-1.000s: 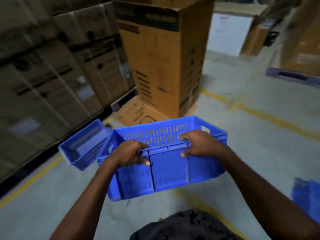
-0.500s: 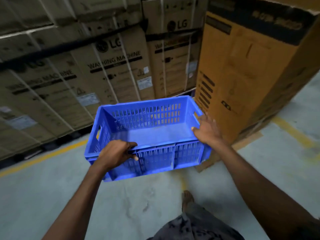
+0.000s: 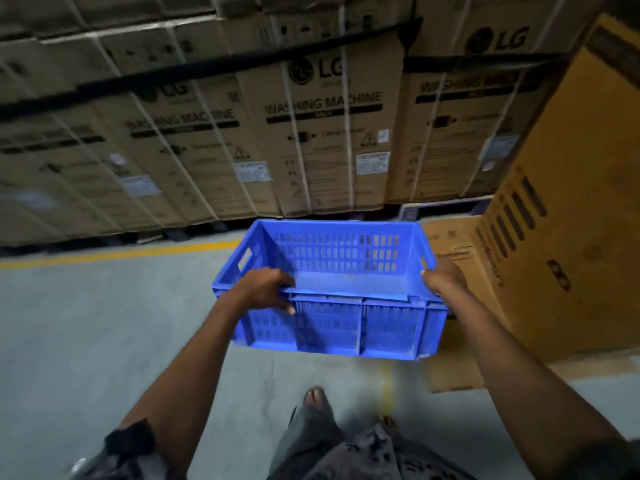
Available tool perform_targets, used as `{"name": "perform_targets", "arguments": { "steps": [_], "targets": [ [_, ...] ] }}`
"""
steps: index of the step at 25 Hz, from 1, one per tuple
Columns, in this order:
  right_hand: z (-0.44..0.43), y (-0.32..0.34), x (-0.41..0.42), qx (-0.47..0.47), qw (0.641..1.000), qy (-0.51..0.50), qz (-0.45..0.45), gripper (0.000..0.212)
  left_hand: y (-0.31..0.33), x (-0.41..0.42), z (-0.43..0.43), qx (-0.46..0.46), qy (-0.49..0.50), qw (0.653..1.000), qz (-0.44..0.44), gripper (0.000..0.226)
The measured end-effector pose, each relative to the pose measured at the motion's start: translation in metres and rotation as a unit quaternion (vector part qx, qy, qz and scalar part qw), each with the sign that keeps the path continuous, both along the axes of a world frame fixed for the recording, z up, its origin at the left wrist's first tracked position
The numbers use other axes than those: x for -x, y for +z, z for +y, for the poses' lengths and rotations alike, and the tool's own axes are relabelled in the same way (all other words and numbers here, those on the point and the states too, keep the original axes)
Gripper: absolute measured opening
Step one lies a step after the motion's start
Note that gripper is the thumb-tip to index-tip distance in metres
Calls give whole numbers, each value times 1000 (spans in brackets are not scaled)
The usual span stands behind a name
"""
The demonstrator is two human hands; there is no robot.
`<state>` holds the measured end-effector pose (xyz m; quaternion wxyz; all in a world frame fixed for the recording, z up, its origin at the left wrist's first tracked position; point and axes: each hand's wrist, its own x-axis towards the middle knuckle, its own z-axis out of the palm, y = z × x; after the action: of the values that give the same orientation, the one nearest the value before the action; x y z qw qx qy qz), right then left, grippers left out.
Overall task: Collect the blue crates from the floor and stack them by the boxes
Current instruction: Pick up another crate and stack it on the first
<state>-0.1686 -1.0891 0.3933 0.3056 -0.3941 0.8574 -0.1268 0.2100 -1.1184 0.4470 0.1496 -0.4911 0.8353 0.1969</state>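
blue crate (image 3: 341,282) held level, long axis left-right; left hand (image 3: 263,289) clamps near rim, right hand (image 3: 441,277) grips right end, boxes (image 3: 311,133) just beyond.

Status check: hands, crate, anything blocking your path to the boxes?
Left hand and right hand both gripping the blue crate, carried empty above the floor. Washing machine boxes ahead. Flattened cardboard on floor, right.
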Motion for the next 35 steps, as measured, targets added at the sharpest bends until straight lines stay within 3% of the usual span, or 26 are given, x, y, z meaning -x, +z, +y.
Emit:
{"name": "perform_targets", "arguments": {
  "steps": [1, 3, 5, 7, 9, 12, 14, 16, 17, 19, 21, 24, 28, 32, 35],
  "targets": [
    [-10, -5, 6, -5, 1000, 6, -3, 35, -4, -4, 1, -6, 27, 999, 20, 45],
    [-37, -6, 17, -11, 1000, 20, -18, 34, -12, -28, -9, 67, 63, 994, 66, 54],
    [-70, 0, 21, 0, 999, 22, -29, 36, -26, -66, -29, 108, 177, 976, 71, 65],
    [-108, 9, 11, 9, 1000, 20, -7, 41, -50, -93, -48, -11, 328, 933, 146, 84],
    [-141, 17, -4, 4, 999, 23, 40, 40, -91, -101, -67, -101, 391, 860, 312, 100],
    [-185, 29, -1, -29, 991, 50, 118, 37, -105, -87, -93, -233, 400, 818, 343, 61],
    [-204, 32, 5, -43, 980, 85, 175, 36, -117, -81, -117, -257, 438, 791, 340, 41],
    [-218, 23, -7, -27, 967, 118, 225, 35, -137, -78, -142, -185, 470, 809, 300, 48],
    [-223, 15, -20, -11, 965, 125, 229, 37, -146, -78, -156, -137, 468, 841, 234, 56],
    [-229, -4, -44, -16, 969, 130, 208, 56, -152, -76, -174, -64, 473, 872, 108, 70],
    [-232, -23, -57, -56, 971, 140, 186, 77, -150, -74, -188, -30, 482, 873, 67, 74],
    [-233, -52, -57, -111, 969, 168, 141, 70, -161, -77, -200, 22, 493, 866, 78, 60],
    [-232, -91, -28, -119, 971, 205, -8, 78, -196, -89, -203, 43, 476, 872, 102, 78],
    [-252, -152, -4, -84, 958, 271, -32, 90, -232, -91, -221, 51, 492, 858, 139, 88],
    [-285, -170, -10, -44, 958, 282, -6, 82, -263, -110, -260, -13, 443, 869, 220, 97]
  ]
}}
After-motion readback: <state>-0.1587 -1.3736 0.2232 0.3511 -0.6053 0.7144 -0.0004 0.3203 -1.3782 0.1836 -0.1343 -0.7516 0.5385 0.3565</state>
